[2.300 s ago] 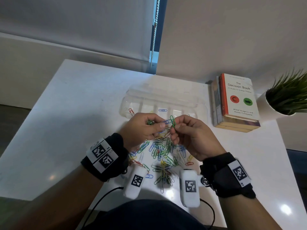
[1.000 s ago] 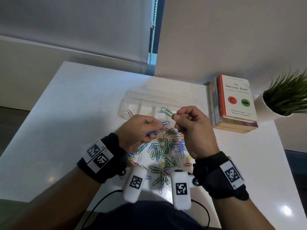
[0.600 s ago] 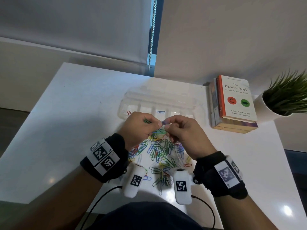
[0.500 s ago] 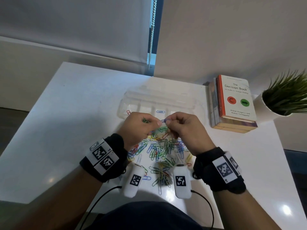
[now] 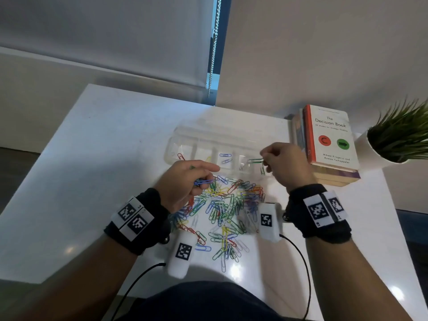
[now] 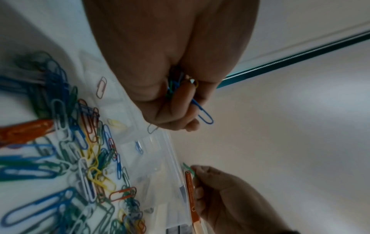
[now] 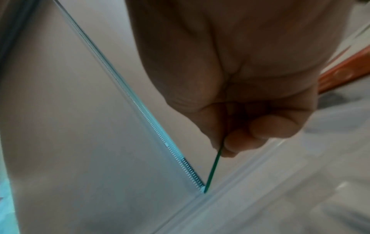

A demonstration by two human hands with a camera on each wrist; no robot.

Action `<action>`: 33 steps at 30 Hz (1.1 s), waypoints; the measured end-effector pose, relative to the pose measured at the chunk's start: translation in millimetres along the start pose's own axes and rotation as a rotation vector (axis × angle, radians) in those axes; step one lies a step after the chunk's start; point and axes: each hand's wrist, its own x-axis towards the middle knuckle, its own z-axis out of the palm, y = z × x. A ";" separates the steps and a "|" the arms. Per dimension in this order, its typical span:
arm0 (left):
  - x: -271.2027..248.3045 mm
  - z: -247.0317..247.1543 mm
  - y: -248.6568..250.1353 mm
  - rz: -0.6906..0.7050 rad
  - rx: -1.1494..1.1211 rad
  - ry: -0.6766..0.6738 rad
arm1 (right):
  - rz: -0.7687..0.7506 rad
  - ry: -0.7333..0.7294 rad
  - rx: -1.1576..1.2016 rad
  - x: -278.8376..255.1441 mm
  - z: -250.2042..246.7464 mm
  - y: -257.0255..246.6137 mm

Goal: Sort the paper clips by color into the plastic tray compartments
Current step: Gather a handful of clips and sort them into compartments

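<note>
The right hand (image 5: 283, 164) pinches a green paper clip (image 5: 255, 161) by one end between thumb and fingers (image 7: 268, 128), so most of the wire sticks out free over the right end of the clear plastic tray (image 5: 209, 132), above centre in the head view. The left hand (image 5: 185, 181) is curled around a small bunch of clips, a blue paper clip (image 6: 203, 114) poking out past its fingertips, just above the pile of paper clips (image 5: 222, 209) spread at mid-frame on the white worktop (image 5: 104, 140).

These clips look light, springy and smooth-coated; I judge they hook into one another readily, so a clip is best taken at a rounded end and lifted clear to shake off any that tangle. A light pinch should do, and a drop will not harm them.

The tray walls are low and transparent, hard to see, and its compartments are narrow: a red clip (image 5: 180, 156) lies at the left end, two blue ones (image 5: 225, 158) near the middle. To the right, a stack of books (image 5: 328, 144) and a potted plant (image 5: 398, 135) stand close, so room on that side is tight; the left of the worktop is open.
</note>
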 end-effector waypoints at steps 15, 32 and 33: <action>-6.1 18.0 7.8 -0.064 -0.147 -0.235 | -0.159 0.069 -0.045 -24.6 -0.2 -0.5; -13.9 16.4 2.6 -0.068 -0.044 -0.302 | -0.055 -0.518 0.640 -55.8 43.3 -15.0; -14.2 15.0 2.7 -0.065 -0.050 -0.303 | -0.037 -0.508 0.641 -55.5 41.4 -14.1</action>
